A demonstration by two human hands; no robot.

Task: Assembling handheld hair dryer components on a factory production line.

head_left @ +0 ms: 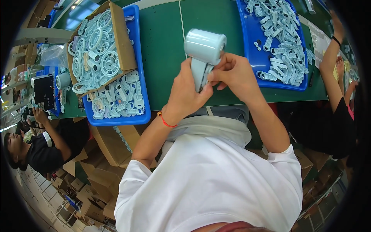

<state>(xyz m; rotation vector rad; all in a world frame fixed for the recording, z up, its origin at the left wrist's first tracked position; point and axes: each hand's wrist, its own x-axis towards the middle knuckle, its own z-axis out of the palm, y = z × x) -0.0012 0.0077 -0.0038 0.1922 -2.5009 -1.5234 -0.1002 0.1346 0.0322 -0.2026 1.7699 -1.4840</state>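
Observation:
A pale blue handheld fan [205,45], with a cylindrical head and a narrow handle, is held up over the green table. My left hand [188,87] is closed round its handle, thumb along the near end. Beside the handle, my right hand [233,75] is closed in a pinch, its thumb and fingertips against the handle's right side just below the head. Whatever those fingertips hold, if anything, is hidden. An open slot with darker parts inside shows along the handle between both hands.
On the left, a blue tray [147,112] bears small pale blue parts and a cardboard box [129,48] of ring-shaped grilles. A second blue tray [251,54] of small parts lies right. Co-workers sit both sides; cardboard boxes [106,179] stand on the floor behind left.

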